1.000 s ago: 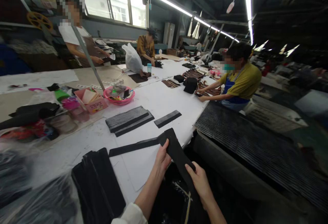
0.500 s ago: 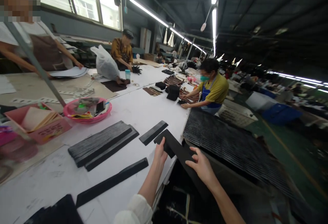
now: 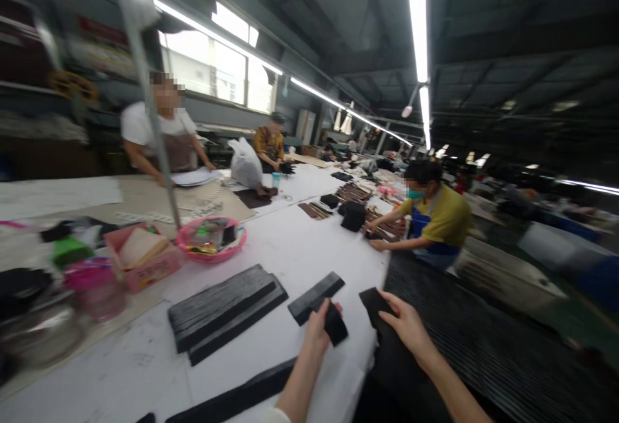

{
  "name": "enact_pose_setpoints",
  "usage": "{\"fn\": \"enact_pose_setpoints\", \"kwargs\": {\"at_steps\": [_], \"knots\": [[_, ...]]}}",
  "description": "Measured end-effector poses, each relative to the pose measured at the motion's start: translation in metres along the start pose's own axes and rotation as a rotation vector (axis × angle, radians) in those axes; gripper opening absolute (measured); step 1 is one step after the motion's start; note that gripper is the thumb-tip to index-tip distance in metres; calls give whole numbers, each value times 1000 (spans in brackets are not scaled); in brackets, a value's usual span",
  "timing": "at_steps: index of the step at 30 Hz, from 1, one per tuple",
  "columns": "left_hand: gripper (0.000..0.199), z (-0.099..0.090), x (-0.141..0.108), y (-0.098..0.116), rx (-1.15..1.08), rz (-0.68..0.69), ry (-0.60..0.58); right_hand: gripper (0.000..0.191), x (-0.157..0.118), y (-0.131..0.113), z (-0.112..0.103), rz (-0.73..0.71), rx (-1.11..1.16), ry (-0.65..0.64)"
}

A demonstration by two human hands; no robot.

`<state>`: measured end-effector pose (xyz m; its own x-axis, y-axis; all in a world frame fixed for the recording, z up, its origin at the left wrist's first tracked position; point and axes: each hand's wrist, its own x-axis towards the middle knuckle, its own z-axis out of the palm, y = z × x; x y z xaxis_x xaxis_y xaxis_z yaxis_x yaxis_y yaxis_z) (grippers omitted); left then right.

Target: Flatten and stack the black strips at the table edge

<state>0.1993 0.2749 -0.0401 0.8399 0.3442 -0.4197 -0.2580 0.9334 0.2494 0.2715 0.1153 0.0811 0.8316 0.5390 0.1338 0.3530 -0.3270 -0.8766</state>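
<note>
Your left hand (image 3: pixel 316 329) has come away from the dark strip (image 3: pixel 373 305) that both hands were on a moment ago, and the two hands are now apart, over the white table (image 3: pixel 285 242). In the left you have a small black piece (image 3: pixel 337 327) pinched between thumb and fingers, just in front of the short flat pieces (image 3: pixel 316 295) lying on the table; whether it touches them you cannot tell from here. Your right hand (image 3: pixel 411 326) grips the dark strip near its upper end, by the table's edge, and the strip's lower part runs down into shadow, where its end cannot be made out. To the left of the short flat pieces lies your layered black stack (image 3: pixel 217 310), with a narrower band along its near side. Nearer you, a long black strip (image 3: pixel 242 397) lies slantwise, partly behind your left forearm. Beyond the stack sit the pink basin (image 3: pixel 242 240) of small items and, beside it, a pink box (image 3: pixel 151 276). On your right is a ribbed black pile (image 3: pixel 445 326), and past it a person in a yellow shirt (image 3: pixel 449 216) reaches over the table toward dark pieces.
</note>
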Motion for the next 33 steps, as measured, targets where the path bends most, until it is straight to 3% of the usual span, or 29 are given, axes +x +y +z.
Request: {"fn": "enact_pose_setpoints", "kwargs": {"at_steps": [3, 5, 7, 9, 12, 14, 20, 25, 30, 33], "knots": [[44, 17, -9, -4, -3, 33, -95, 52, 29, 15, 22, 19, 21, 31], [57, 24, -6, -5, -31, 82, -370, 53, 48, 26, 44, 77, 37, 48], [55, 25, -2, -3, 53, 211, -510, 47, 60, 33, 67, 143, 48, 106], [56, 20, -1, 2, 134, 271, -420, 38, 65, 35, 89, 251, 133, 106], [63, 7, -4, 18, 214, 270, -162, 40, 69, 28, 114, 487, 318, -91], [66, -1, -7, 31, 277, 255, -104, 44, 75, 21, 128, 595, 407, -210], [63, -13, -28, 53, 279, 283, -188, 29, 103, -7, 160, 605, 638, -384], [62, -27, -35, 49, 311, 253, -181, 19, 118, -27, 175, 517, 473, -351], [64, -40, -32, 56, 369, 263, -101, 16, 128, -42, 201, 454, 423, -468], [61, -42, -34, 68, 370, 276, -184, 16, 137, -51, 220, 417, 468, -458]]}}
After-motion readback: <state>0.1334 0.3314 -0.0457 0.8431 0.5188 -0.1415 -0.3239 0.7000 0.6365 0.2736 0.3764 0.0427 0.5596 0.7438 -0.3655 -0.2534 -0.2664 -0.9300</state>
